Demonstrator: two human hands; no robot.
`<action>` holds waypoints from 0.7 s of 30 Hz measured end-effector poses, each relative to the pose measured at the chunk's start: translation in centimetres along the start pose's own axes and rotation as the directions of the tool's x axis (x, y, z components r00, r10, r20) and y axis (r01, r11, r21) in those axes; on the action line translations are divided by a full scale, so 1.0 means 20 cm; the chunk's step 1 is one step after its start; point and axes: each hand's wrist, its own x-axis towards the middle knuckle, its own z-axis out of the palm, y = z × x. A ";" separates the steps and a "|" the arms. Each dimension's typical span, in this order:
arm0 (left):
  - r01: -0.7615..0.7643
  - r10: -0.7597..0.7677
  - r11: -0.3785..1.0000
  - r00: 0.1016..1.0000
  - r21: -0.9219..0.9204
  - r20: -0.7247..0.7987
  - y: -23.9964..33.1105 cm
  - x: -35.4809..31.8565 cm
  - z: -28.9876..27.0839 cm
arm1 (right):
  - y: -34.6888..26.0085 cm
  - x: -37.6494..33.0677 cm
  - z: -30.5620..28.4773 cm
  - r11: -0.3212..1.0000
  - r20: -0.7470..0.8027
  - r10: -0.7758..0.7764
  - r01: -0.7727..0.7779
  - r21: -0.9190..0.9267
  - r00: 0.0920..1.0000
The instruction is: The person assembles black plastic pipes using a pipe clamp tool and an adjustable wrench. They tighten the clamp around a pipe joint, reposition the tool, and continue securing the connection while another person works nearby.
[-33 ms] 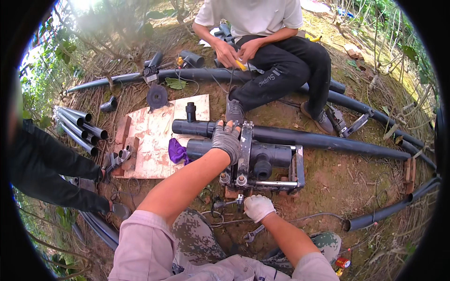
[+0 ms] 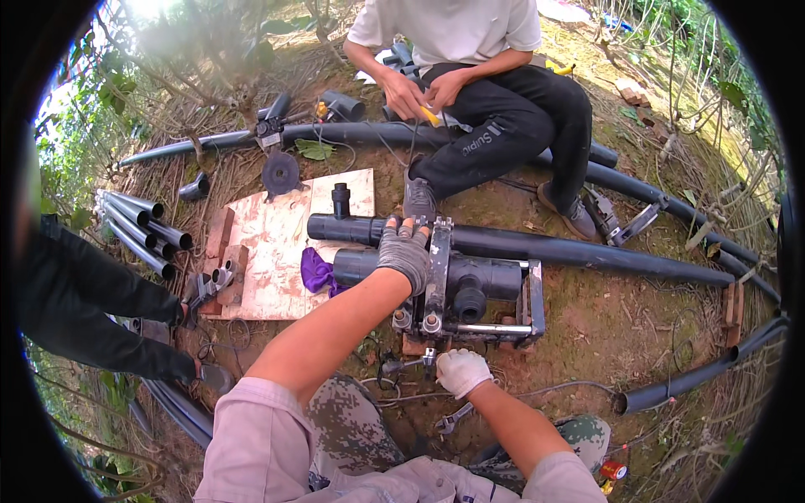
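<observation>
**Two gloved hands at a pipe clamp frame on bare ground**

Head view. Left hand (image 2: 405, 251), in a grey work glove, lies over the top of a black plastic pipe (image 2: 587, 251) where it enters the metal clamp frame (image 2: 438, 277); fingers curl over the pipe, grip closed on it. The pipe runs from a plywood board (image 2: 277, 243) on the left, through the frame, and off right across the dirt.

Right hand (image 2: 462, 371), in a white glove, is fisted just below the frame's near edge, beside a small metal handle (image 2: 408, 363); whether the grip holds it cannot be told.

Inside the frame sits a black tee fitting (image 2: 472, 289), its branch pointing toward the camera. A purple rag (image 2: 315, 272) lies on the board against the shorter pipe stub. A wrench (image 2: 453, 417) lies on the ground near the right forearm.

Left of the board: a bundle of cut grey pipe lengths (image 2: 138, 222). Beyond the pipe, another person (image 2: 470, 84) sits on a second black pipe, hands together on a small yellow item.
</observation>
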 end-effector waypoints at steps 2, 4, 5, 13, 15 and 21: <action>0.053 -0.061 0.977 0.998 -0.205 -0.032 0.01 -0.01 0.01 | 0.02 0.00 0.03 0.999 -0.110 -0.041 0.041 -0.004 0.993; 0.081 -0.105 0.969 0.990 -0.235 -0.089 0.03 -0.02 0.05 | 0.02 0.00 0.04 0.999 -0.105 -0.032 0.031 -0.009 0.994; 0.115 -0.138 0.967 0.987 -0.227 -0.087 0.03 -0.03 0.05 | 0.01 0.00 0.03 0.999 -0.102 -0.033 0.032 -0.007 0.994; 0.183 -0.220 0.940 0.970 -0.289 -0.101 0.04 -0.01 0.08 | 0.00 0.01 0.02 1.000 -0.064 -0.006 0.005 -0.012 0.998; 0.199 -0.241 0.928 0.966 -0.313 -0.099 0.06 -0.02 0.10 | 0.00 0.00 0.04 1.000 -0.086 -0.003 0.001 -0.020 0.996; 0.104 -0.184 0.927 0.963 -0.360 -0.195 0.04 -0.10 0.20 | 0.01 0.00 0.04 1.000 -0.126 -0.005 0.004 -0.015 0.992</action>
